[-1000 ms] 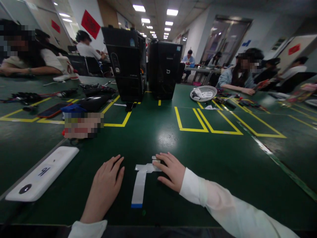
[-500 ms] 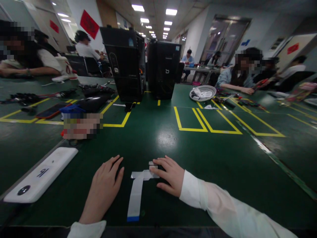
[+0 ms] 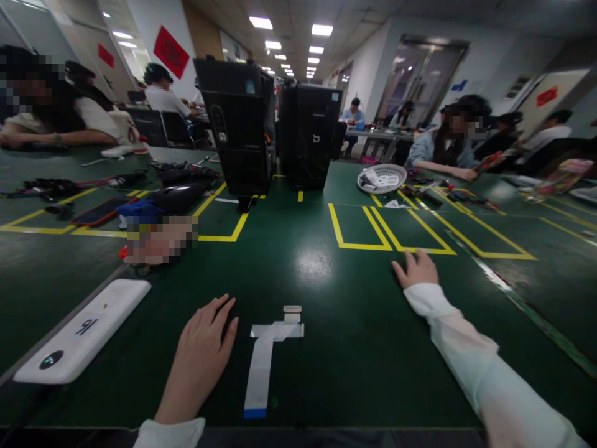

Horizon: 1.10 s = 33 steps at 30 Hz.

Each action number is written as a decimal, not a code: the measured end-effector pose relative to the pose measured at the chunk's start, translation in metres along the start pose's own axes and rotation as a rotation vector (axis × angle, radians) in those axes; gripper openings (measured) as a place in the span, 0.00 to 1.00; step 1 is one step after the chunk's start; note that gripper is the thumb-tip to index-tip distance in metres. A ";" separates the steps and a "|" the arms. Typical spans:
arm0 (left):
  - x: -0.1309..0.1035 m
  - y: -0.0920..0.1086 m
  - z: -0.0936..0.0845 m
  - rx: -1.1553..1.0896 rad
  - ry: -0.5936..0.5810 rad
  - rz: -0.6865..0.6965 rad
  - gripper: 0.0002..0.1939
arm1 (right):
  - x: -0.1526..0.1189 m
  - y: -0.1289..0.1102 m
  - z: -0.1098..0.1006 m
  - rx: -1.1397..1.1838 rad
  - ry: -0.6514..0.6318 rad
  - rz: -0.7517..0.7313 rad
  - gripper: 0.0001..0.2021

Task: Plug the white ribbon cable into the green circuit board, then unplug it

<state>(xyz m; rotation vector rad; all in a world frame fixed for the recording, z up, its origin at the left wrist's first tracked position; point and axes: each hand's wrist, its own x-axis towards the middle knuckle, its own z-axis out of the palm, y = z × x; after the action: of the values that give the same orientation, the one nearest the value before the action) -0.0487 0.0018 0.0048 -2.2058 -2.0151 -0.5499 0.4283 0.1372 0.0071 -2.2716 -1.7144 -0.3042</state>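
A white flat ribbon cable (image 3: 259, 373) with a blue end lies on the green table (image 3: 345, 348) in front of me. Its upper part is folded sideways, and a small connector piece (image 3: 292, 313) sits at the far end. To the left of the cable rests my left hand (image 3: 205, 339), fingers stretched out and holding nothing. Farther off on the right, near the yellow tape marks, my right hand (image 3: 417, 269) is over the table with its fingers apart and nothing visible in it. Whether that hand touches the table I cannot tell.
A white power bank-like device (image 3: 84, 330) lies at the left. Two black computer towers (image 3: 237, 130) stand at the back centre. A white basket (image 3: 382, 178) holds small parts. Tools and cables lie at both sides. A co-worker (image 3: 448, 143) sits at the far right.
My right hand has left the connector end of the ribbon cable and moved away to the right and forward. The cable stays on the table, and my left hand has hardly moved.
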 end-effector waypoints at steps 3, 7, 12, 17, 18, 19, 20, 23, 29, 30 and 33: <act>0.000 0.000 0.001 0.005 0.014 0.001 0.27 | 0.009 0.057 -0.014 -0.045 0.032 0.233 0.34; 0.000 0.000 0.001 0.013 0.007 0.012 0.27 | 0.002 0.105 -0.030 -0.063 -0.006 0.448 0.38; 0.001 0.000 0.002 0.023 0.017 0.028 0.28 | -0.001 0.125 -0.037 -0.057 -0.133 0.460 0.42; 0.001 0.000 0.002 0.020 0.018 0.029 0.28 | -0.005 0.123 -0.038 -0.080 -0.159 0.415 0.41; 0.000 0.000 0.002 0.018 0.016 0.027 0.28 | -0.007 0.123 -0.038 -0.085 -0.159 0.402 0.40; 0.000 0.000 0.001 0.017 0.012 0.026 0.28 | -0.011 0.123 -0.038 -0.091 -0.160 0.381 0.40; 0.000 0.000 0.001 0.016 0.009 0.026 0.28 | -0.015 0.123 -0.037 -0.099 -0.159 0.354 0.40; 0.000 0.000 0.002 0.015 0.006 0.026 0.29 | -0.030 0.129 -0.033 -0.125 -0.159 0.243 0.40; 0.000 -0.001 0.002 0.050 -0.010 0.018 0.30 | -0.063 0.145 -0.029 -0.102 -0.119 0.017 0.36; 0.000 -0.001 0.002 0.053 -0.015 0.016 0.30 | -0.068 0.146 -0.032 -0.080 -0.115 -0.011 0.36; 0.000 -0.001 0.002 0.054 -0.022 0.022 0.30 | -0.081 0.143 -0.043 -0.092 -0.055 0.026 0.39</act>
<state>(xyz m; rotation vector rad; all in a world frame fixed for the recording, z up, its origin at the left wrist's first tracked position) -0.0493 0.0023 0.0028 -2.2098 -1.9892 -0.4657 0.5434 0.0125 0.0076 -2.3868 -1.7304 -0.3244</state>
